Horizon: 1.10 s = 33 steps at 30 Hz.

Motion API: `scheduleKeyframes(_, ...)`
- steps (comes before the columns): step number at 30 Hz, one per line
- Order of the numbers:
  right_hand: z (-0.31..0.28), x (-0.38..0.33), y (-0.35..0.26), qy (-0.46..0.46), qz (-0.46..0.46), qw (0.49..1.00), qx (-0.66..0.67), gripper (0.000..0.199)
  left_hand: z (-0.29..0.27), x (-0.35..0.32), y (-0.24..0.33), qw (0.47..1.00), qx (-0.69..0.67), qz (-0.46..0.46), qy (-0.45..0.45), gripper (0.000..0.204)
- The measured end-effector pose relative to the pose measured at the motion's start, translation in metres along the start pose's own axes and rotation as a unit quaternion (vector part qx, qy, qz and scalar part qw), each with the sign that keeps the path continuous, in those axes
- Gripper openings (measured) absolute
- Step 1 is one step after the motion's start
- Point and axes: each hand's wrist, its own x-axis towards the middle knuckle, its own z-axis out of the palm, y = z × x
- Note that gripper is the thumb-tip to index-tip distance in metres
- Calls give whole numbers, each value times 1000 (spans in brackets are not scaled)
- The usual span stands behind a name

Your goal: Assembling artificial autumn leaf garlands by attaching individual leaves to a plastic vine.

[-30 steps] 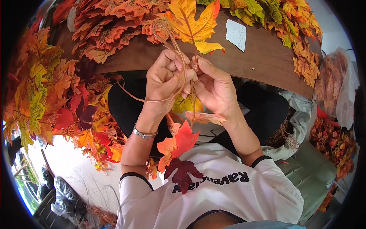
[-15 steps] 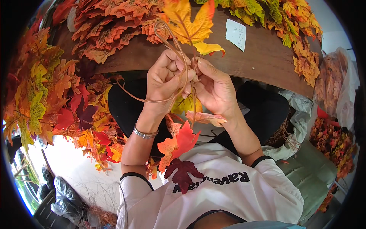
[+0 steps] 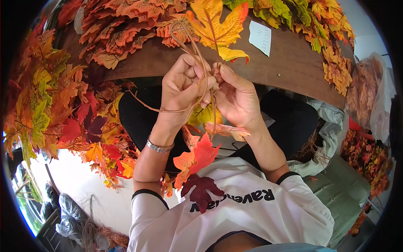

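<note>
My left hand (image 3: 181, 88) is closed round a thin brown artificial vine stem (image 3: 204, 80), which loops above the knuckles and curves back over the wrist. Fingertips of my right hand (image 3: 238, 94) pinch the stem of a yellow-orange artificial maple leaf (image 3: 217, 26) against the vine. Both hands meet over my lap, close to the table edge; the exact joint is hidden by the fingers. Below the hands hang a pale orange leaf (image 3: 226, 130), a red-orange leaf (image 3: 203, 152) and a dark maroon leaf (image 3: 202, 192), the last in front of my shirt.
On the brown table (image 3: 294, 69) lie stacked orange leaves (image 3: 126, 29), green-yellow leaves (image 3: 277, 11) and a white paper slip (image 3: 260, 38). A mass of leaf garlands (image 3: 79, 101) hangs at the left. To the right are a plastic bag (image 3: 380, 101) and an olive-green seat (image 3: 340, 189).
The yellow-orange leaf has swung slightly to the right and stands a little more upright. Both hands have stayed in almost the same place and grip.
</note>
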Motion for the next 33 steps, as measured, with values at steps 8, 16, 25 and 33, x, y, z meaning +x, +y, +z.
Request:
scheduleKeyframes(8, -1, 1, 3, -10, -6, 1000, 1, 17, -1, 0, -1, 1000, 5, 0, -7, 17)
scheduleKeyframes(16, -4, -2, 2, -23, -23, 998, -53, 17, -1, -1, 0, 1000, 7, -4, 0, 17)
scheduleKeyframes(25, -8, -3, -1, -91, -48, 983, -151, 14, 0, -2, 5, 998, -28, -31, -36, 15)
scheduleKeyframes(33, -23, -2, 4, -111, -113, 964, -216, 18, 0, -3, 5, 994, -86, -30, -57, 8)
